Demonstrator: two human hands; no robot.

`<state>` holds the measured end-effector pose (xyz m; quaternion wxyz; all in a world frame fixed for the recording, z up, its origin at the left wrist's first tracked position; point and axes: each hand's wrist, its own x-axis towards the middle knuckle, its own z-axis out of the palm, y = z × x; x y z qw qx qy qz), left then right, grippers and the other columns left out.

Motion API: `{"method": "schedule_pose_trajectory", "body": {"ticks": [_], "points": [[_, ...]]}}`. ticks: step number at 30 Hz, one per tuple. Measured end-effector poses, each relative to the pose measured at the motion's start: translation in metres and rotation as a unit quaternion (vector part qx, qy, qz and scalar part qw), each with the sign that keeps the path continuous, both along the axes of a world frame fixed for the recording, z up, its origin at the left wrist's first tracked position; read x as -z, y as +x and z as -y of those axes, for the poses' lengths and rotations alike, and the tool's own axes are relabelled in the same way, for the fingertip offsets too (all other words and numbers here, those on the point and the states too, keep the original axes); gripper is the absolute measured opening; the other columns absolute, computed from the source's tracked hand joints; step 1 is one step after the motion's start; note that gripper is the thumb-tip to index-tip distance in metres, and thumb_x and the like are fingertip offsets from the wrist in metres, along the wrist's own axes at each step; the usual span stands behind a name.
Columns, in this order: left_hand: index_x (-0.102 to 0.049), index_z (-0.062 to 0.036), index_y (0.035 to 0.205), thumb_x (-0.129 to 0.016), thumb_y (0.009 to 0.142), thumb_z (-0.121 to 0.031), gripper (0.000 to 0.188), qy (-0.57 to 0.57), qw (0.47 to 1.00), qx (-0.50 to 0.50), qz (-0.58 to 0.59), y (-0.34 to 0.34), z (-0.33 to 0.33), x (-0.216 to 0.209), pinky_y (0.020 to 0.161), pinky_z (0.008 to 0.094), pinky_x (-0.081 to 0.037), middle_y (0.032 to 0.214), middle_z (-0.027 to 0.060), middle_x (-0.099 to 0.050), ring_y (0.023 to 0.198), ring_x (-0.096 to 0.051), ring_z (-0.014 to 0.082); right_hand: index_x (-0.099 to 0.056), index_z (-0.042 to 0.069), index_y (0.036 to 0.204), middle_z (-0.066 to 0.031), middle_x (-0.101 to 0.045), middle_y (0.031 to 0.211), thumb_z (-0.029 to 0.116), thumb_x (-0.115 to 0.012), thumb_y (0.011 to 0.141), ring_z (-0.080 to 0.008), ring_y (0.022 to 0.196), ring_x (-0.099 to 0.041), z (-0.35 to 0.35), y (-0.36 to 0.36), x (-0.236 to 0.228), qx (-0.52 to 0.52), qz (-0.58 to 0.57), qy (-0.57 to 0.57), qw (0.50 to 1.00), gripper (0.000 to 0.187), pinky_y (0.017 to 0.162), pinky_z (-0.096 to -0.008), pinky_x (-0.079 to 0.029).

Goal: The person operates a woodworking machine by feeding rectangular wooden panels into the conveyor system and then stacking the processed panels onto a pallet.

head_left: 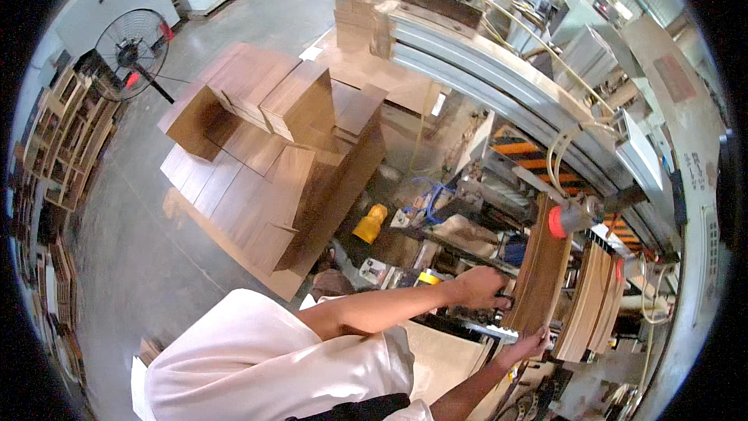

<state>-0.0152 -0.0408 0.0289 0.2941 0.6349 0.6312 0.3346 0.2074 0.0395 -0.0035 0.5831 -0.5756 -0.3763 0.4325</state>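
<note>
Stack of long, thin wood-grain planks (pixel 538 273), dark brown and smooth-faced, sits on end-to-end lines in the machine bed, its near end between my two hands. My left hand (pixel 481 288) is at its left side, fingers curled in and narrow. My right hand (pixel 534 343) is at the near end corner, fingers bent toward the edge; contact is too small and blurred here, so I cannot tell whether either hand actually grips.

Red round pad (pixel 556 222) sits by the far part of the planks. Second stack of strips (pixel 588 304), lighter wood with straight layered edges, stands just right, only a narrow gap between. Ribbed silvery metal beam (pixel 483 70) runs beyond, with orange-and-black striped panels (pixel 518 156) below it, so room on that side is tight. Left of the machine: yellow plastic-looking object (pixel 371 223), then a big block of brown boards (pixel 241 210), square-edged and stepped. Grey floor (pixel 132 242) gives walking room past that.
</note>
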Motion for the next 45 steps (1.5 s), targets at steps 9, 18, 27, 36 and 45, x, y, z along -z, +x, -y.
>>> {"method": "schedule_pose_trajectory", "body": {"ticks": [9, 18, 27, 36, 45], "points": [[-0.062, -0.0021, 0.104, -0.054, 0.087, -0.054, 0.055, -0.031, 1.0, -0.004, -0.005, 0.003, -0.003, -0.021, 0.074, 0.0493, -0.049, 0.079, 0.0228, -0.065, 0.081, -0.063, 0.0408, -0.06, 0.008, 0.111, -0.0034, -0.057, 0.108, 0.024, -0.062, 0.09, -0.018, 0.096, -0.055, -0.032, 0.04, 0.048, -0.005, 0.141, 0.094, 0.986, 0.026, 0.077, -0.035, -0.051], [-0.065, -0.0014, 0.099, -0.064, 0.085, -0.041, 0.042, -0.017, 0.999, -0.029, 0.015, 0.015, -0.007, -0.015, 0.068, 0.0428, -0.051, 0.079, 0.0205, -0.067, 0.073, -0.066, 0.0349, -0.061, 0.002, 0.108, 0.0001, -0.049, 0.087, 0.025, -0.066, 0.089, -0.011, 0.078, -0.047, -0.021, 0.027, 0.044, 0.064, 0.155, 0.125, 0.978, 0.031, 0.067, -0.0265, -0.046], [-0.064, 0.0005, 0.1, -0.064, 0.087, -0.037, 0.039, 0.01, 0.998, -0.031, 0.046, 0.013, -0.008, -0.007, 0.067, 0.0377, -0.051, 0.079, 0.0181, -0.068, 0.074, -0.067, 0.0283, -0.06, 0.003, 0.103, -0.0015, -0.057, 0.087, 0.026, -0.067, 0.089, -0.0114, 0.079, -0.049, -0.012, 0.014, 0.019, 0.029, 0.05, 0.087, 0.995, 0.028, 0.07, -0.0261, -0.042], [-0.064, 0.0012, 0.101, -0.061, 0.09, -0.036, 0.039, 0.021, 0.999, -0.015, 0.043, 0.016, -0.013, -0.003, 0.073, 0.0379, -0.05, 0.083, 0.0182, -0.068, 0.079, -0.067, 0.0294, -0.062, 0.003, 0.098, 0.0017, -0.055, 0.078, 0.019, -0.066, 0.088, -0.007, 0.07, -0.049, -0.025, 0.018, 0.036, 0.062, 0.123, 0.156, 0.978, 0.019, 0.062, -0.0242, -0.042], [-0.067, 0.0014, 0.098, -0.063, 0.089, -0.038, 0.04, 0.044, 0.956, -0.112, 0.266, 0.023, -0.035, 0.019, 0.07, 0.0313, -0.048, 0.078, 0.0121, -0.068, 0.074, -0.063, 0.0176, -0.06, 0.003, 0.096, -0.0079, -0.061, 0.085, 0.025, -0.073, 0.084, -0.0186, 0.079, -0.057, -0.033, 0.023, 0.05, 0.083, 0.116, 0.173, 0.974, 0.028, 0.074, -0.031, -0.047]]}}
